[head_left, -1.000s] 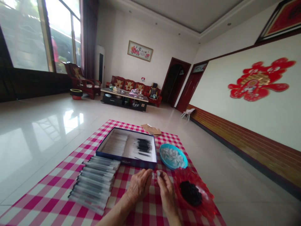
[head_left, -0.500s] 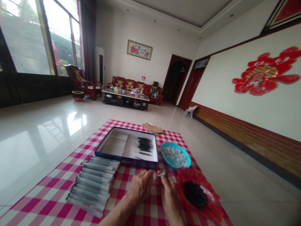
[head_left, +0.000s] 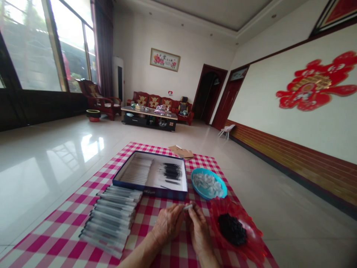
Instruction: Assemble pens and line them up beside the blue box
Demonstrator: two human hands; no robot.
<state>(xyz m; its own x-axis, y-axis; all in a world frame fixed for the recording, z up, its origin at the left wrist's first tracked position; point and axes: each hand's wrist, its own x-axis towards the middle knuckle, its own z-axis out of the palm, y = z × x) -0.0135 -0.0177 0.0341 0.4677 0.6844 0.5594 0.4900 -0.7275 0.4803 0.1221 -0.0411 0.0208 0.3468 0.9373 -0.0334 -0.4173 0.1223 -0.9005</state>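
Note:
My right hand (head_left: 198,223) pinches a small whitish piece, which looks like a pen cap (head_left: 188,207), between thumb and fingers. My left hand (head_left: 169,220) is closed too, its fingertips meeting the cap's left end; whatever lies inside them is hidden. Just right of the hands, a red petal-edged bowl (head_left: 255,241) holds a heap of small black parts (head_left: 232,228). Behind it, a turquoise bowl (head_left: 205,195) contains whitish translucent pieces (head_left: 209,183). To the left lies a row of clear pens (head_left: 111,214) with dark ends.
A shallow blue-edged box (head_left: 150,192) holds clear tubes (head_left: 138,169) and black refills (head_left: 171,171). Brown cardboard (head_left: 181,152) lies at the far edge of the pink checked tablecloth (head_left: 69,223). Beyond stand a coffee table (head_left: 149,118) and a wooden sofa (head_left: 153,98).
My two hands have come together: the gap between their fingertips has closed, and the whitish piece has moved slightly left to the left fingertips. The bowls, box and pens stay put.

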